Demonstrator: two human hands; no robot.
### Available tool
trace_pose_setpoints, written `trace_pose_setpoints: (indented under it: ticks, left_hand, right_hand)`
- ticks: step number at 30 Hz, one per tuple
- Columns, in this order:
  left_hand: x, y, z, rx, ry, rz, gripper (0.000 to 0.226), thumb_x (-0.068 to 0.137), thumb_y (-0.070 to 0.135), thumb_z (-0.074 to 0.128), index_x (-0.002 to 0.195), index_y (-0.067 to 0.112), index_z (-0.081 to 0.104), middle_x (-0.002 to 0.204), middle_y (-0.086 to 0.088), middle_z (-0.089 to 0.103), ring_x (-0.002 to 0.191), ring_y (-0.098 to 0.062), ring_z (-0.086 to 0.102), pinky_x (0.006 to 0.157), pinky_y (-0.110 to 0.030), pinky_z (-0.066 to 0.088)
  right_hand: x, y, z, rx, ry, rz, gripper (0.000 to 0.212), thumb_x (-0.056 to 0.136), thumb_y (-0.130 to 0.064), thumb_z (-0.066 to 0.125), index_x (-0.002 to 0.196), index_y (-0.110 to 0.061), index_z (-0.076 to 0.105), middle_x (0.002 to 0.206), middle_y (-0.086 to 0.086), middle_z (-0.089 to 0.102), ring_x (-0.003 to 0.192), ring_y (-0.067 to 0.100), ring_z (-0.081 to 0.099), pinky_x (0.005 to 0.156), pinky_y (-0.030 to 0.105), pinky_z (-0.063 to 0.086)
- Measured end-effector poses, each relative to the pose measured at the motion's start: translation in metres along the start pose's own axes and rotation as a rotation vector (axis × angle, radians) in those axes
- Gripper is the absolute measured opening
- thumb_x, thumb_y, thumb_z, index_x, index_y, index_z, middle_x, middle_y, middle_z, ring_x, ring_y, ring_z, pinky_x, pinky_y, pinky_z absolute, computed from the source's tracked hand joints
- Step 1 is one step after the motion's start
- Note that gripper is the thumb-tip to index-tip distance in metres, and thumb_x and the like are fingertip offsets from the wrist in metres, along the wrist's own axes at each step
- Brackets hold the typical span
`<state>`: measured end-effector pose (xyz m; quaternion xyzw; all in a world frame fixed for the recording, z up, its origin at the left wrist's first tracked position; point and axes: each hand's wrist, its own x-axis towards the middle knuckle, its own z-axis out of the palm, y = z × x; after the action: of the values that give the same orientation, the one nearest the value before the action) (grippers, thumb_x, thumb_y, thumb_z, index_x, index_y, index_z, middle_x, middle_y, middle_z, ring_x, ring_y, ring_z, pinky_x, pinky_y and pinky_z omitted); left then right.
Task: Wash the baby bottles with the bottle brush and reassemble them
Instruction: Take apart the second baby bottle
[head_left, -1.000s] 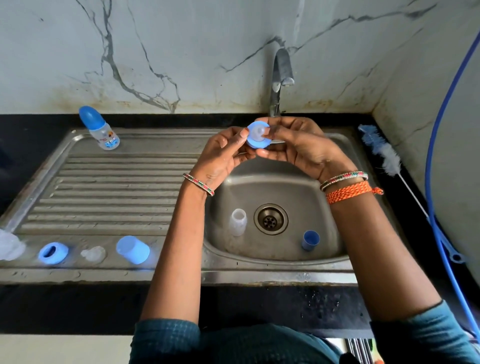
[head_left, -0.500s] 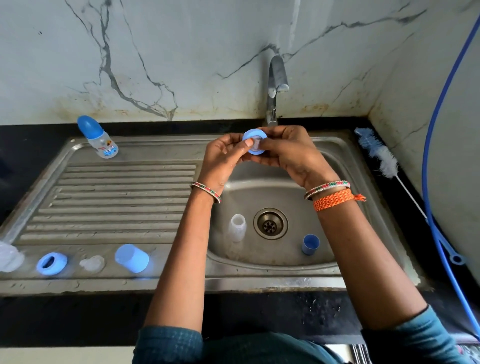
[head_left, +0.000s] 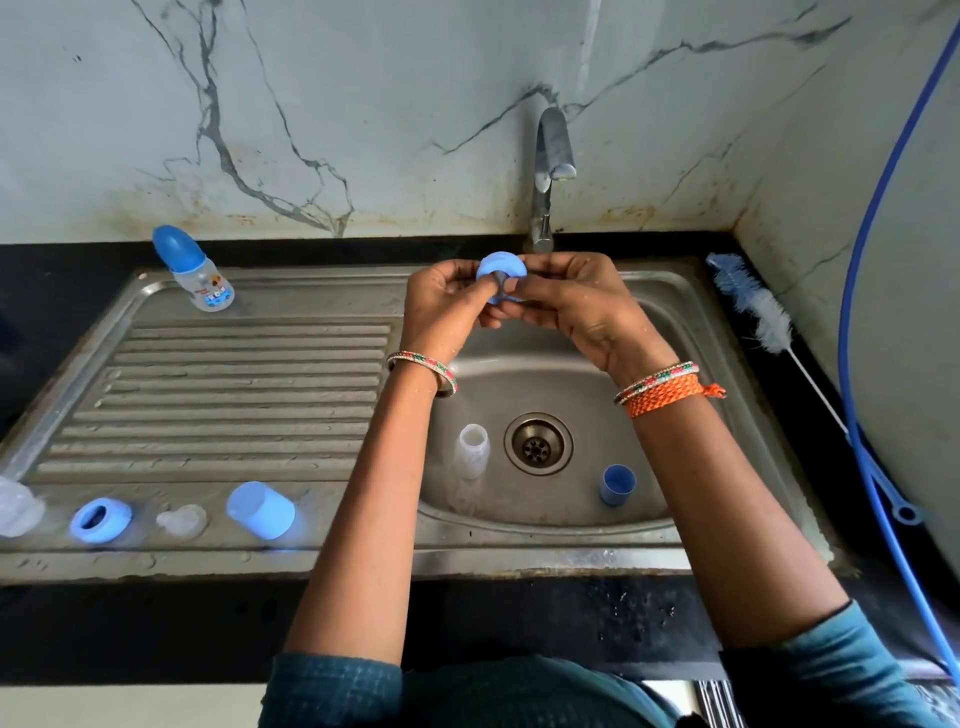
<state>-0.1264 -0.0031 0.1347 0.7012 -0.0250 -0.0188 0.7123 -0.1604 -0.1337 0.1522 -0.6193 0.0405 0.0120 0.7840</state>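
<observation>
Blue collar ring held in both hands over the sink

Blue collar ring (head_left: 500, 270) sits between the two hands above the back of the steel sink (head_left: 545, 525), just in front of the tap (head_left: 551, 171). The left hand (head_left: 441, 306) pinches its left edge with curled fingers, and the right hand (head_left: 576, 306) grips the right edge, thumb pressed at the ring's centre, where something small and grey shows.

The ring is smooth, round plastic. In the basin a clear bottle body (head_left: 471, 451) stands left of the drain (head_left: 538, 443), with a small blue cup (head_left: 617, 484) to its right. On the ribbed drainboard's front rim lie a second blue ring (head_left: 100, 519), a clear teat (head_left: 182, 519) and a blue cap (head_left: 261, 509) on its side. An assembled bottle (head_left: 195, 270) stands at the back left. The bottle brush (head_left: 753, 306), fluffy blue and white, lies on the dark surface (head_left: 519, 623) to the right, well apart from both hands
</observation>
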Motion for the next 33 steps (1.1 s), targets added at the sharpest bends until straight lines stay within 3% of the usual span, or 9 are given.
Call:
trace_pose_setpoints:
  ticks: [2, 7, 10, 14, 17, 20, 23, 28, 33]
  left_hand:
    - [-0.002, 0.004, -0.004, -0.005, -0.054, -0.017, 0.003, 0.086, 0.004, 0.065, 0.089, 0.004, 0.066, 0.070, -0.008, 0.068, 0.049, -0.010, 0.063, 0.051, -0.020, 0.053]
    - [-0.002, 0.003, -0.006, 0.125, -0.214, -0.002, 0.024, 0.093, 0.004, 0.055, 0.115, -0.003, 0.062, 0.090, -0.012, 0.068, 0.065, -0.005, 0.067, 0.064, -0.018, 0.056]
    - [-0.003, 0.000, -0.010, 0.043, -0.364, -0.022, 0.032, 0.095, -0.005, 0.046, 0.125, 0.004, 0.054, 0.097, -0.011, 0.065, 0.076, -0.004, 0.067, 0.078, -0.018, 0.055]
    - [-0.003, -0.008, -0.001, 0.115, -0.250, 0.036, 0.021, 0.086, -0.001, 0.063, 0.107, -0.004, 0.063, 0.084, -0.009, 0.068, 0.069, -0.007, 0.067, 0.076, -0.021, 0.056]
    - [-0.002, -0.011, 0.007, 0.069, -0.169, 0.027, 0.019, 0.078, -0.002, 0.072, 0.097, -0.004, 0.066, 0.085, -0.018, 0.070, 0.077, -0.026, 0.071, 0.077, -0.036, 0.058]
    - [-0.001, -0.013, 0.004, -0.023, -0.197, -0.055, 0.006, 0.087, 0.007, 0.065, 0.091, 0.003, 0.064, 0.079, -0.010, 0.068, 0.064, -0.010, 0.069, 0.068, -0.023, 0.058]
    - [0.000, -0.018, -0.001, -0.211, -0.248, -0.239, 0.019, 0.096, 0.018, 0.051, 0.085, 0.008, 0.062, 0.069, -0.003, 0.070, 0.060, -0.010, 0.068, 0.065, -0.018, 0.056]
    - [0.002, -0.027, -0.003, -0.371, -0.279, -0.432, 0.012, 0.094, 0.015, 0.054, 0.088, 0.009, 0.062, 0.071, -0.003, 0.068, 0.070, -0.013, 0.063, 0.063, -0.018, 0.056]
    - [0.010, -0.037, -0.004, -0.439, -0.274, -0.492, 0.016, 0.093, -0.001, 0.049, 0.089, 0.007, 0.062, 0.069, -0.003, 0.070, 0.076, -0.013, 0.062, 0.065, -0.021, 0.057]
  right_hand:
    - [0.000, 0.001, 0.001, -0.015, 0.027, -0.004, 0.023, 0.081, 0.004, 0.069, 0.103, 0.007, 0.065, 0.088, 0.017, 0.071, 0.078, 0.025, 0.072, 0.072, 0.028, 0.059]
    - [0.003, 0.003, -0.001, -0.020, 0.049, 0.062, 0.016, 0.083, 0.001, 0.068, 0.098, 0.006, 0.064, 0.088, 0.017, 0.069, 0.077, 0.022, 0.071, 0.069, 0.025, 0.058]
    - [0.004, 0.006, -0.008, -0.015, 0.131, 0.090, 0.001, 0.086, 0.001, 0.063, 0.087, 0.002, 0.064, 0.084, 0.016, 0.067, 0.072, 0.022, 0.069, 0.063, 0.021, 0.057]
    - [0.005, 0.007, -0.012, -0.159, 0.156, 0.078, 0.005, 0.086, -0.001, 0.065, 0.082, -0.004, 0.064, 0.078, 0.014, 0.068, 0.059, 0.016, 0.070, 0.056, 0.019, 0.055]
    - [0.008, 0.010, -0.010, -0.285, 0.246, 0.012, 0.011, 0.085, 0.003, 0.066, 0.081, -0.006, 0.062, 0.074, 0.013, 0.067, 0.053, 0.014, 0.068, 0.052, 0.018, 0.053]
    - [0.008, 0.014, -0.014, -0.299, 0.242, 0.005, 0.011, 0.084, 0.005, 0.065, 0.094, 0.001, 0.065, 0.083, 0.016, 0.068, 0.061, 0.015, 0.070, 0.056, 0.020, 0.055]
    - [0.004, 0.019, -0.014, -0.312, 0.169, 0.011, 0.023, 0.086, 0.008, 0.062, 0.109, 0.006, 0.065, 0.086, 0.014, 0.069, 0.066, 0.014, 0.071, 0.058, 0.020, 0.056]
    - [0.006, 0.027, -0.015, -0.531, 0.171, -0.058, 0.022, 0.086, 0.005, 0.064, 0.108, 0.002, 0.068, 0.097, 0.017, 0.071, 0.083, 0.023, 0.072, 0.068, 0.035, 0.061]
    - [0.001, 0.027, -0.018, -0.443, 0.072, 0.010, 0.015, 0.086, -0.003, 0.068, 0.100, 0.000, 0.070, 0.090, 0.014, 0.072, 0.077, 0.017, 0.071, 0.065, 0.024, 0.058]
